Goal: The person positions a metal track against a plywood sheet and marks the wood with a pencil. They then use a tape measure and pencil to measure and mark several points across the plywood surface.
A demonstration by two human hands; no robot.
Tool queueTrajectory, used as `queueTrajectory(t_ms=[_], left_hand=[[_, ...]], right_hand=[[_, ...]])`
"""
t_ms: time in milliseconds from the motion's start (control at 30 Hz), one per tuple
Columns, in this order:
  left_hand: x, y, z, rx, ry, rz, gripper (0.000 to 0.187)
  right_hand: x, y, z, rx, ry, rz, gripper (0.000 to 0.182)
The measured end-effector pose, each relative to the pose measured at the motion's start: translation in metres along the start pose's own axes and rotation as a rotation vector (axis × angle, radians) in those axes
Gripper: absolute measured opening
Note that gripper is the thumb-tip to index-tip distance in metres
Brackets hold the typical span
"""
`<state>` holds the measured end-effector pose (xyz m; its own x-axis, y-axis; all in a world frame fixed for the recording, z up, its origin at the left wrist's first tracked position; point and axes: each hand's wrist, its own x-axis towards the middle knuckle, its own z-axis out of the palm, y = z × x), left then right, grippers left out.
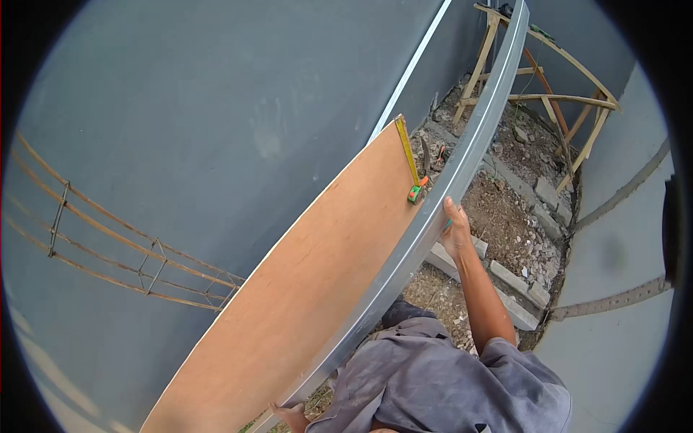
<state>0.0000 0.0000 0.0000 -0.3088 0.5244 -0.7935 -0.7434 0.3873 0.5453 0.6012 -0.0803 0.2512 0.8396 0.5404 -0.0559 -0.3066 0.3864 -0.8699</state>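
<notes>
A long grey metal profile (404, 263) runs diagonally along the right edge of a plywood sheet (303, 267). My right hand (456, 229) grips its outer side, thumb against the edge, most fingers hidden behind. Lower down, my left hand (291, 416) holds the profile near the bottom of the view, its fingers partly hidden. Across the sheet's far end lies a tape measure (415, 193) with its yellow blade pulled out; neither hand touches it.
A grey wall (180, 94) stands on the left, with a rusty rebar cage (151, 265) before it. Concrete blocks (516, 281) and rubble (498, 209) cover the ground at right. Behind is a wooden trestle (563, 98). A pale strip (411, 68) leans on the wall.
</notes>
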Motion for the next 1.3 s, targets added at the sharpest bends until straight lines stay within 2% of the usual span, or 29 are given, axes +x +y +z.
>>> queueTrajectory(t_ms=[33,67,100,133,200,233,300,400,433,467,533,567,600,700,767,800,833,900,933,1000,1067,1100,1167,1200,1233,1267,1300], left_hand=[[0.008,0.013,-0.011,0.025,-0.034,0.171,0.066],[0.023,0.016,-0.027,0.135,-0.112,0.434,0.067],[0.047,-0.016,-0.036,0.237,-0.210,0.787,0.068],[0.066,-0.012,-0.047,0.333,-0.248,1.150,0.070],[0.094,-0.013,-0.061,0.336,-0.296,1.496,0.078],[0.088,-0.020,-0.053,0.332,-0.319,1.444,0.074],[0.077,-0.037,-0.040,0.340,-0.397,1.118,0.067],[0.066,-0.048,-0.026,0.347,-0.511,0.791,0.056],[0.062,-0.048,-0.021,0.358,-0.474,0.675,0.053],[0.034,-0.044,-0.007,0.355,-0.238,0.517,0.039],[0.022,-0.023,0.010,-0.263,-0.007,0.036,0.043],[0.009,-0.018,0.012,-0.248,-0.009,0.037,0.043],[-0.019,-0.018,0.023,-0.324,-0.101,0.171,0.054],[-0.065,-0.013,0.051,-0.536,-0.100,0.246,0.077],[-0.087,-0.025,0.066,-0.608,-0.342,0.208,0.081],[-0.074,-0.024,0.067,-0.652,-0.550,-0.045,0.097],[-0.060,-0.031,0.067,-0.655,-0.442,0.040,0.085],[-0.017,-0.044,0.059,-0.424,-0.319,0.235,0.069],[-0.007,-0.044,0.055,-0.413,-0.315,0.229,0.069],[-0.015,-0.046,0.061,-0.383,-0.390,0.245,0.053],[-0.011,-0.037,0.069,-0.389,-0.364,0.219,0.052],[-0.012,-0.033,0.073,-0.387,-0.346,0.190,0.051],[-0.044,-0.030,0.097,-0.335,-0.376,0.225,0.050],[-0.045,-0.028,0.104,-0.345,-0.314,0.243,0.054],[-0.046,-0.025,0.109,-0.351,-0.250,0.263,0.058],[-0.026,-0.019,0.101,-0.320,-0.293,0.280,0.057],[-0.023,-0.012,0.102,-0.304,-0.300,0.288,0.057]], right_hand=[[0.006,0.013,-0.003,-0.023,0.045,0.082,0.074],[0.010,0.026,-0.004,-0.045,0.082,0.164,0.068],[0.038,0.006,-0.028,-0.076,0.050,0.080,0.068],[0.030,0.024,-0.024,-0.062,0.071,0.148,0.064],[0.014,0.057,-0.020,-0.015,0.089,0.266,0.053],[0.011,0.071,-0.016,0.029,0.081,0.307,0.046],[0.002,0.104,-0.025,-0.025,0.088,0.400,0.028],[-0.015,0.151,-0.036,-0.070,0.116,0.452,0.033],[-0.022,0.154,-0.035,-0.066,0.151,0.458,0.032],[-0.028,0.154,-0.033,-0.061,0.192,0.461,0.031],[-0.031,0.142,-0.028,-0.031,0.196,0.467,0.030],[-0.033,0.136,-0.025,-0.010,0.189,0.477,0.030],[-0.032,0.130,-0.021,0.005,0.172,0.453,0.028],[-0.037,0.094,0.000,0.052,0.172,0.441,0.028],[-0.032,0.098,-0.008,0.032,0.119,0.434,0.029],[-0.029,0.102,-0.009,0.035,0.104,0.446,0.029],[-0.030,0.107,-0.015,0.037,0.104,0.470,0.029],[-0.023,0.111,-0.024,0.041,0.067,0.479,0.028],[-0.019,0.112,-0.032,0.017,0.069,0.475,0.028],[-0.009,0.104,-0.044,-0.016,0.063,0.479,0.028],[0.010,0.103,-0.084,0.102,-0.310,0.477,0.028],[0.019,0.096,-0.096,0.108,-0.311,0.484,0.028],[0.049,0.076,-0.114,-0.289,-0.197,0.547,0.046],[0.068,0.076,-0.127,-0.274,-0.190,0.548,0.046],[0.091,0.086,-0.144,-0.439,-0.040,0.543,0.043],[0.114,0.099,-0.163,-0.602,0.112,0.537,0.041],[0.138,0.119,-0.185,-0.586,0.121,0.546,0.041]])
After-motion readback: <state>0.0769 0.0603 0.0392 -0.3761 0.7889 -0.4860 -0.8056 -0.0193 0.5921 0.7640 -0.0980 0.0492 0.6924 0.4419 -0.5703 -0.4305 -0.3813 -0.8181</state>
